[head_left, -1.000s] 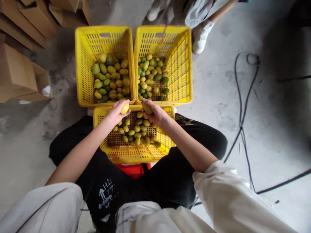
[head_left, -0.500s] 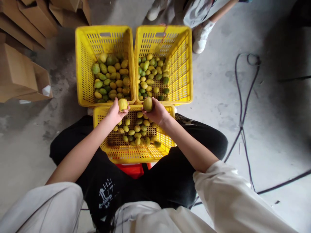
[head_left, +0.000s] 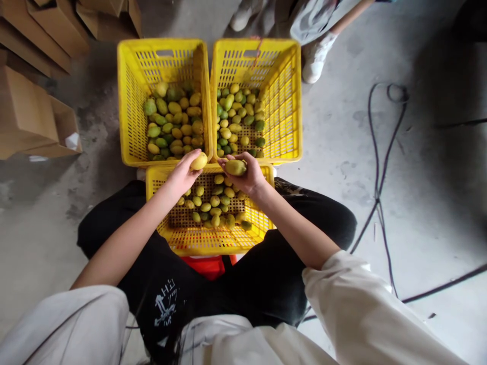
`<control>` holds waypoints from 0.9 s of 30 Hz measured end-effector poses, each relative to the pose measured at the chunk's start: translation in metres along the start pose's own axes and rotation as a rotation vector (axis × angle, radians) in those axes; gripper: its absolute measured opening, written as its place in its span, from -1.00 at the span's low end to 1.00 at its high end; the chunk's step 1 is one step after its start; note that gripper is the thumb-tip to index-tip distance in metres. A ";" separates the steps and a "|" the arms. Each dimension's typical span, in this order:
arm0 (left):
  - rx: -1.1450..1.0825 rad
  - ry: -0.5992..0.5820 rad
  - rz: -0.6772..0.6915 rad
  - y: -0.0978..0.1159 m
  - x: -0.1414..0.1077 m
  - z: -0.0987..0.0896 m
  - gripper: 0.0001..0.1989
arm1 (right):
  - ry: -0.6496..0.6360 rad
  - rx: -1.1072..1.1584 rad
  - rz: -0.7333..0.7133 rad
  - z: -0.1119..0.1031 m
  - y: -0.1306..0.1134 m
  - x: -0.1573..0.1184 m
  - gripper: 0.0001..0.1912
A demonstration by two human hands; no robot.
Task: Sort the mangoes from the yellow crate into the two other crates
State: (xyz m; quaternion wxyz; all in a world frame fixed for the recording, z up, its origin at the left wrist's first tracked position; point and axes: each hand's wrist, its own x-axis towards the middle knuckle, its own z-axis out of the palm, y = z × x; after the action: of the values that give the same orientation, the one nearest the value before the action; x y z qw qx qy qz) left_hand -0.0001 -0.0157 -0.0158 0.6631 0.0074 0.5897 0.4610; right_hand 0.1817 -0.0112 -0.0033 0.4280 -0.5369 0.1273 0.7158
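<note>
In my left hand (head_left: pixel 184 175) is a yellow lemon (head_left: pixel 199 161), fingers and thumb closed round its side. My right hand (head_left: pixel 249 175), palm up, cradles a longer yellow-green lemon (head_left: pixel 236 168) with its fingers curled. Both hands hover above the far edge of the near yellow crate (head_left: pixel 213 246), a small gap between them. Several yellow and green lemons (head_left: pixel 215 202) lie scattered on that crate's slatted bottom. Just beyond stand a left yellow crate (head_left: pixel 127 101) and a right yellow crate (head_left: pixel 292 101), each holding many lemons.
Cardboard boxes (head_left: pixel 28 109) stand on the floor at the left. A black cable (head_left: pixel 377 195) loops across the concrete on the right. Another person's white shoe (head_left: pixel 315 63) is close behind the right crate. My black-clad knees flank the near crate.
Both lemons have been turned in my hands. The right one now lies sideways, showing its long side, and the left one has rolled slightly up and right. The crates have not moved.
</note>
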 end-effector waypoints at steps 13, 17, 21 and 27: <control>-0.043 0.034 -0.048 0.001 -0.004 0.004 -0.76 | -0.182 -0.102 -0.010 -0.011 0.012 0.018 -0.77; -0.061 0.057 -0.108 0.002 -0.007 0.009 -0.87 | -0.186 -0.129 0.041 -0.015 0.009 0.021 -0.79; -0.024 0.029 -0.264 0.008 -0.009 0.009 -0.87 | -0.202 -0.217 0.083 -0.017 -0.002 0.021 -0.76; 0.044 0.036 -0.240 0.007 -0.007 0.006 -0.88 | -0.064 -0.220 -0.024 -0.003 0.000 0.001 -0.85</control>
State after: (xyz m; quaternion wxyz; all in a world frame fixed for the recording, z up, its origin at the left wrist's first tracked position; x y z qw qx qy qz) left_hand 0.0014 -0.0126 -0.0051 0.7025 -0.0568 0.6081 0.3654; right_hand 0.1841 -0.0129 -0.0054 0.3790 -0.5591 0.0279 0.7369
